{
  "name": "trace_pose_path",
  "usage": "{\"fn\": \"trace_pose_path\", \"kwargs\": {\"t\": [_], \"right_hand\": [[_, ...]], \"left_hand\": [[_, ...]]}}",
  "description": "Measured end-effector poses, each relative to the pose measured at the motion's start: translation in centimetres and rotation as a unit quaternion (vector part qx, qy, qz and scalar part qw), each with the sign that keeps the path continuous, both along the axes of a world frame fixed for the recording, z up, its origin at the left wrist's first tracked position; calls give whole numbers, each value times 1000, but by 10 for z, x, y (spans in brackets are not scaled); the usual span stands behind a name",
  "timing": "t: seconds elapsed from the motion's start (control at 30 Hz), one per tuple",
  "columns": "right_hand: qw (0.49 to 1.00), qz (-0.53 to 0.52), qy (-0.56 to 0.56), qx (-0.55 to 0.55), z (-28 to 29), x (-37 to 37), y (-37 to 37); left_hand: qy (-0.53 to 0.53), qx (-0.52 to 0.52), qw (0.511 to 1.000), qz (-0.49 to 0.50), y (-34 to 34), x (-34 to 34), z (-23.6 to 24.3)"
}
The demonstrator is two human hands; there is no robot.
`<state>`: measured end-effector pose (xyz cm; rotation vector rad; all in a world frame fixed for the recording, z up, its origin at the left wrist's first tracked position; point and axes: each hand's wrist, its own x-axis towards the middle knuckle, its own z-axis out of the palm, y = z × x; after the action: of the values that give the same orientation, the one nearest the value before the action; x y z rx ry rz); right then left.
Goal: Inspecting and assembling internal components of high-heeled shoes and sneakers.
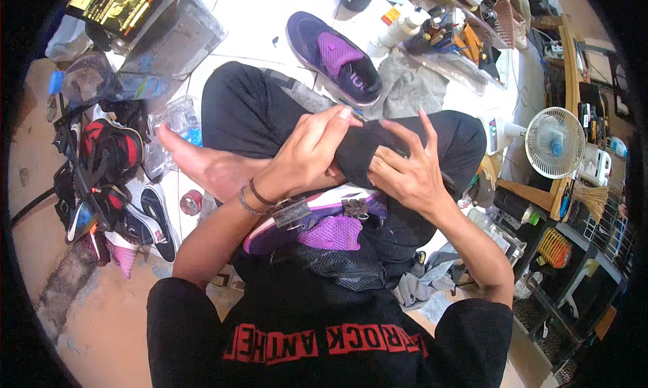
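Note:
My left hand (312,146) is raised over my crossed legs, thumb and finger pinched together. A small dark tip (359,117) shows at the pinch, too small to name. Facing it, my right hand (409,171) has two fingers lifted and the others curled in. What those curled fingers hold, if anything, is hidden. Below both hands a dark purple shoe (331,233) lies on its side in my lap, with a bright purple mesh tongue. Two dark grey pieces (291,214) sit along its pale sole edge. Its matching shoe (334,57) rests on white tiles ahead.
Several shoes (111,165) are piled at the left, near clear plastic containers (177,37). A tray of tools and bottles (466,44) stands far right, with a grey cloth (412,84) beside it. A white fan (555,142) stands right of my knee.

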<state>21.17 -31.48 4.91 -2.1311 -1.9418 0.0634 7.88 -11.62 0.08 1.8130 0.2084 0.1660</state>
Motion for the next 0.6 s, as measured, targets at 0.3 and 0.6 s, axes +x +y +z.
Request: {"fn": "trace_pose_path", "kwargs": {"t": [0.3, 0.6], "right_hand": [[997, -34, 8, -70, 7, -4, 6], [1000, 28, 0, -5, -3, 5, 12]], "left_hand": [[-62, 21, 998, 12, 5, 13, 10], [0, -128, 992, 21, 4, 12, 10]]}}
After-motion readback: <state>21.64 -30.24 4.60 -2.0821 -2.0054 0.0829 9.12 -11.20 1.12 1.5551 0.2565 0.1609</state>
